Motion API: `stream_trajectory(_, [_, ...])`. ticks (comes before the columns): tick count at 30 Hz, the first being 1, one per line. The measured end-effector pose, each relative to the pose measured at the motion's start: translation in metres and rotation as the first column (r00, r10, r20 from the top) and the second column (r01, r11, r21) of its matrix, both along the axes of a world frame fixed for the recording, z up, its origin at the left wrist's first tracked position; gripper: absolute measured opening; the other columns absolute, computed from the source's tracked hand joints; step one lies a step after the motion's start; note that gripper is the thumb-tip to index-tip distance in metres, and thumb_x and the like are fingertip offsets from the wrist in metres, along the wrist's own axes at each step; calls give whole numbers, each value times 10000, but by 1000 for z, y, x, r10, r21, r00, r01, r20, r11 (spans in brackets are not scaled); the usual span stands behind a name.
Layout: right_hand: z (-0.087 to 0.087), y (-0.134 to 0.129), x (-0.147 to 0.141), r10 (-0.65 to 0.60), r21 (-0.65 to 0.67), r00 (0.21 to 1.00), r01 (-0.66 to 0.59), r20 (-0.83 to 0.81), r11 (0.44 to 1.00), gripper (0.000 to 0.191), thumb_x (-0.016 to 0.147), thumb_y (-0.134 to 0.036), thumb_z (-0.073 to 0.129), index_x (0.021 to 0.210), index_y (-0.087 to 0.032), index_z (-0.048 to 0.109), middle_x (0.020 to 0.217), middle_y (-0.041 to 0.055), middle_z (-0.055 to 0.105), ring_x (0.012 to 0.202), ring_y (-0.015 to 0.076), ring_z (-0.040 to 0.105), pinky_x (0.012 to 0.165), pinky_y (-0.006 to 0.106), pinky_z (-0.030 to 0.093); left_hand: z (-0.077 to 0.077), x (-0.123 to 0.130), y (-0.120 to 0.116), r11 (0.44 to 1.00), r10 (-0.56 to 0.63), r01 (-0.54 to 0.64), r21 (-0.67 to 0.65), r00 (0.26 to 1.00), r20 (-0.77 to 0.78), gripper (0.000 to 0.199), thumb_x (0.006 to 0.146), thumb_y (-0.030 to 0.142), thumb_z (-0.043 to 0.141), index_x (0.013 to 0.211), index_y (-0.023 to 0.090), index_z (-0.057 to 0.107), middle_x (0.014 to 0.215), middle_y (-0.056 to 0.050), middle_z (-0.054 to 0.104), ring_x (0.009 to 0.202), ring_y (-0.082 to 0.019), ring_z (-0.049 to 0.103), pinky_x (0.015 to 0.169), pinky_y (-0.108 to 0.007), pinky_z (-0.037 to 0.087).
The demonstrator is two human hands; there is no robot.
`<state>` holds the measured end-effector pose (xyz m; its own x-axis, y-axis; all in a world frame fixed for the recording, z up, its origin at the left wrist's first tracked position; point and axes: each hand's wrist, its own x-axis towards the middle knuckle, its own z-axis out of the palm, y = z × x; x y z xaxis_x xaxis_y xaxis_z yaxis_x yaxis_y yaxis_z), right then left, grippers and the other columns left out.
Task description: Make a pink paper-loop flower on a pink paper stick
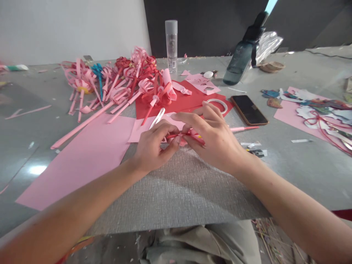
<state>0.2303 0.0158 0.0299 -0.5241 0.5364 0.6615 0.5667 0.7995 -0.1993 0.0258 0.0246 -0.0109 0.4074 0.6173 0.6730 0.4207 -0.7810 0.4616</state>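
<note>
Grey table (288, 168) strewn with paper flowers (123, 80): left hand (152, 146) and right hand (217, 141) both pinch a thin red paper stick (189, 135), its long axis left-right between them, fingers clamped at either end above a grey mat (176, 190).

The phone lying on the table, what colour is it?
The phone is black with a brownish edge, seen in the head view.
</note>
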Motion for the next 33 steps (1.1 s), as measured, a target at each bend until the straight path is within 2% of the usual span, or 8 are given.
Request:
stream_trajectory(5, [1,-1,0,-8,1,1000,8,21,1000,502,947,-76,560,1400,-293,564,848,-1,711,1045,234,608,1087,497,420,-1,-1,1,1000,10,-9,17,1000,-12,72,979,230,600,973,178,649,879,-41,691,763,-155,653,660,-294,529])
stream_trajectory(11, [1,-3,0,-26,7,999,25,37,1000,518,943,-88,560,1412,-309,549,921,0,735,1074,227,621,1190,545,323,-3,-2,1,998,20,-20,55,1000,-10,42,933,171,622,972,178,637,875,-31,688,744,-144,642,643,-277,528])
stream_trajectory(15, [1,-3,0,-28,9,999,27,42,1000,516,948,-71,549,1408,-304,555,898,-1,724,1046,218,630,1190,532,336,-3,-1,1,998,10,-10,57,1000,-1,40,938,179,614,970,172,638,877,-37,692,747,-144,649,636,-272,525])
stream_trajectory(17, [1,-2,0,-22,5,999,22,44,1000,520,947,-64,549,1407,-307,556,916,3,726,1047,219,630,1175,525,356,-2,-1,1,1000,3,-3,21,1000,1,66,944,204,610,989,173,646,893,-41,702,750,-145,653,637,-273,528])
stream_trajectory(20, [1,-2,0,-26,0,999,26,33,1000,511,952,-70,552,1400,-315,556,939,0,740,1055,224,626,1172,537,356,1,1,2,994,-16,15,-112,1000,-9,112,947,268,632,1004,181,675,891,-35,718,738,-141,664,632,-263,537])
stream_trajectory(25, [1,-2,0,-41,5,999,41,21,999,482,950,-71,558,1374,-298,575,947,1,741,1034,223,626,1180,551,350,5,4,5,927,-32,54,-371,997,64,94,932,217,635,914,191,724,853,-23,740,743,-136,682,587,-228,520])
stream_trajectory(28, [0,-3,-1,-32,24,999,31,25,999,489,945,-53,553,1378,-278,585,930,16,728,1039,221,625,1160,524,383,5,6,6,902,-41,80,-424,994,101,73,880,162,645,890,186,713,862,-31,738,740,-143,678,595,-246,536])
stream_trajectory(33, [0,-2,-2,-25,54,999,27,-25,998,519,956,-71,552,1414,-316,557,873,-8,739,1029,226,629,1139,536,395,3,5,5,897,-72,90,-432,996,58,177,863,99,593,996,200,654,938,-21,673,749,-120,624,660,-252,558])
